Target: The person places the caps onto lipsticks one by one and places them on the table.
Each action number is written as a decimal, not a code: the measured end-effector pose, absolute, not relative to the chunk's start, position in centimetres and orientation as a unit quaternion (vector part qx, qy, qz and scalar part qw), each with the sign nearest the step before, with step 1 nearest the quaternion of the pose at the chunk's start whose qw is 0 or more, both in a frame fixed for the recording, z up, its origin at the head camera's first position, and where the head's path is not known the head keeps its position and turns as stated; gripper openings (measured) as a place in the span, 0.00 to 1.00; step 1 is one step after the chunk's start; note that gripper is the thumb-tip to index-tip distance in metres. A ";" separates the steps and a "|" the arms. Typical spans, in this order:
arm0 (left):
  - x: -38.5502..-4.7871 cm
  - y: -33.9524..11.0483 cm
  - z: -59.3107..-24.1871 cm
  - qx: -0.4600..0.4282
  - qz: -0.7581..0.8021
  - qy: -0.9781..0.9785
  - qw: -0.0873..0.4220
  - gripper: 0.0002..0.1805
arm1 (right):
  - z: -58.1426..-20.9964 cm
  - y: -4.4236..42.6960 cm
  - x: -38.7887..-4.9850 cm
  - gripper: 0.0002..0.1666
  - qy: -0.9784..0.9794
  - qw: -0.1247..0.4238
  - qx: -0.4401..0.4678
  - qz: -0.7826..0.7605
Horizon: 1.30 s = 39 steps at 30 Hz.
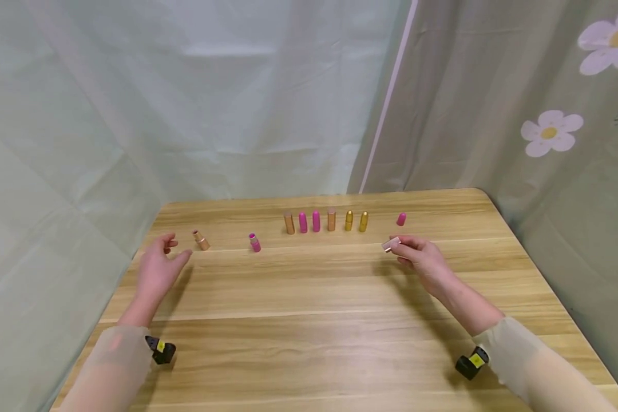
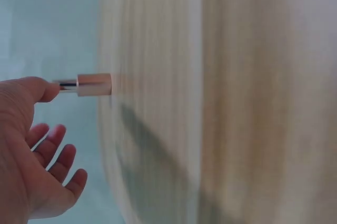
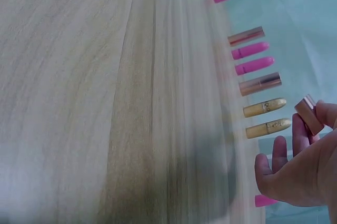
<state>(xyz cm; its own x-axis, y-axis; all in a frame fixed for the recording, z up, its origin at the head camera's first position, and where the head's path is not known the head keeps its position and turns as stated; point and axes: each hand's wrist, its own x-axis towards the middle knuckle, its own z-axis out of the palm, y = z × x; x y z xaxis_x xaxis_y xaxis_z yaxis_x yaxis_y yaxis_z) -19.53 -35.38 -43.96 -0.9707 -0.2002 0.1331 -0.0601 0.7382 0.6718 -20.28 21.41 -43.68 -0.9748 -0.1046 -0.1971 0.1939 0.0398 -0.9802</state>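
Note:
At the left of the table a rose-gold lipstick base stands uncapped. My left hand is just to its left, fingers loosely bent and thumb apart from them. In the left wrist view the thumb overlaps the top of that base; whether it touches cannot be told. On the right, my right hand pinches a rose-gold lipstick cap between thumb and fingers, raised off the table. Behind that hand stands a magenta cap. An uncapped magenta lipstick stands to the right of the rose-gold base.
Along the back stands a row of capped lipsticks: rose-gold, magenta, magenta, rose-gold, gold and gold. The wooden table ends at a hanging curtain.

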 end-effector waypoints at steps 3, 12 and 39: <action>-21.0 -35.4 -44.4 0.063 -0.337 -0.937 0.073 0.38 | -43.9 21.6 -20.2 0.34 0.713 0.107 0.033 -0.693; -23.6 -34.7 -45.5 0.096 -0.319 -0.942 0.035 0.39 | -44.3 21.4 -20.1 0.31 0.707 0.115 0.029 -0.697; -23.5 -34.9 -45.5 0.093 -0.326 -0.940 0.050 0.26 | -44.6 21.6 -20.2 0.29 0.702 0.116 0.026 -0.702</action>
